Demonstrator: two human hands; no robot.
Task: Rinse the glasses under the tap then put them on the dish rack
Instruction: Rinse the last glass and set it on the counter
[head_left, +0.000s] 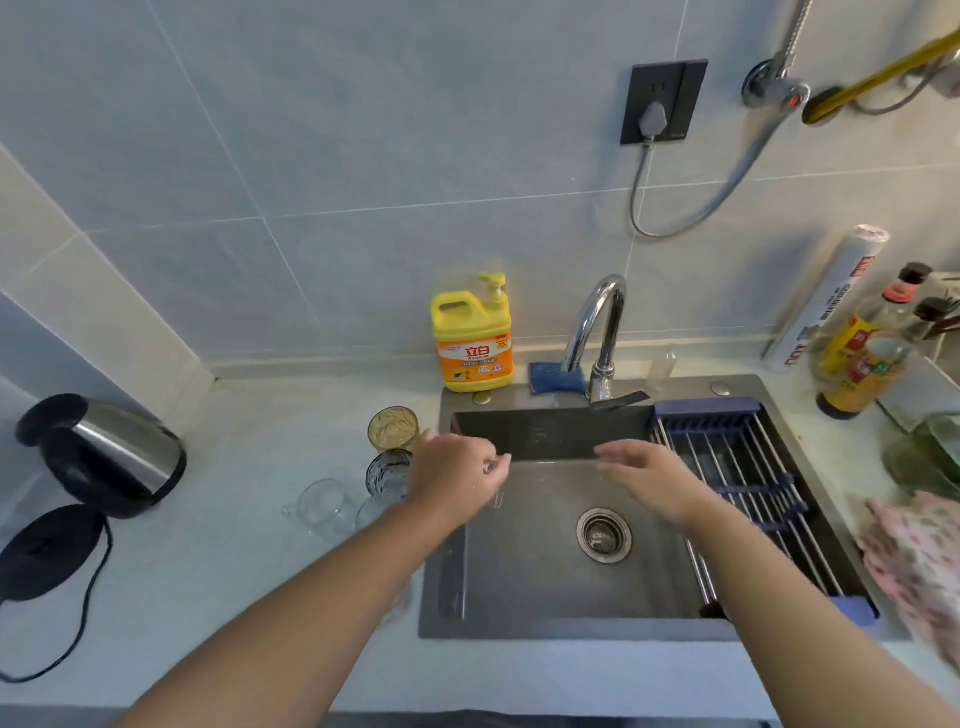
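Clear glass (497, 491) gripped by left hand (452, 475), right hand (654, 480) fingers loose, four glasses (388, 473) on counter (234, 545).

The head-worn wide-angle view looks forward and down onto the sink (571, 631).

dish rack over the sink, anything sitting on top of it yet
Nothing shows on the blue-framed, steel-rod dish rack; the visible rods are bare. The right forearm crosses its near left part, so that stretch is hidden.

Home kitchen, steel sink (545, 571), tap (597, 332), dish soap (472, 338), kettle (114, 457)
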